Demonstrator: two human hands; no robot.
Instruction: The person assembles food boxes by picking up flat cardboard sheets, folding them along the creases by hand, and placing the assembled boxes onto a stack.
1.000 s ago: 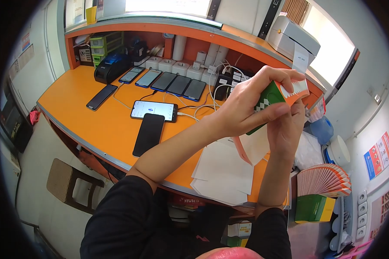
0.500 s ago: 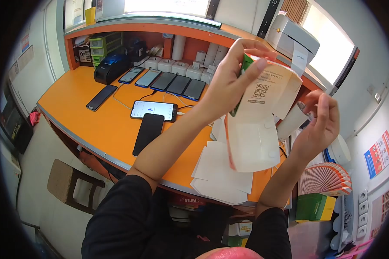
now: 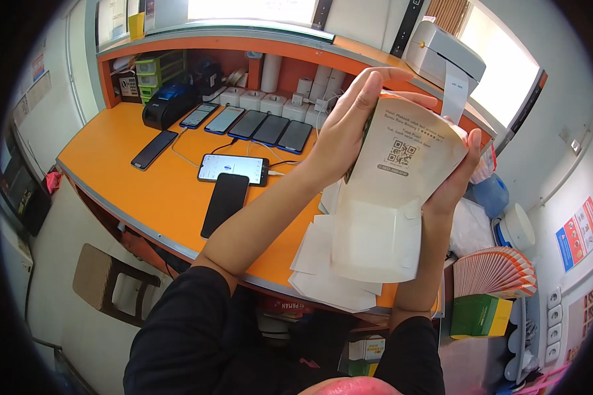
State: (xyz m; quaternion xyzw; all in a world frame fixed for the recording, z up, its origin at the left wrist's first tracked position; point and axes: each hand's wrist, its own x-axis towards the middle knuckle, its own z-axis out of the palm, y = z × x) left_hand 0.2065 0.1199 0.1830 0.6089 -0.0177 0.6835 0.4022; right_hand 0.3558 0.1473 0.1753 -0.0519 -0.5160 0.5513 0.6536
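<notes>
Holding one open carton (image 3: 379,224), two hands (image 3: 346,125) are near eight phones (image 3: 225,205).

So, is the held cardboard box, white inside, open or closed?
Open: the box shows its hollow inside, and its printed lid stands raised.

white sheets (image 3: 311,255) partly hidden behind paper box (image 3: 377,237), label strip (image 3: 455,93) print too small to read

Open white carton (image 3: 382,204), printed inside, held upright
</notes>
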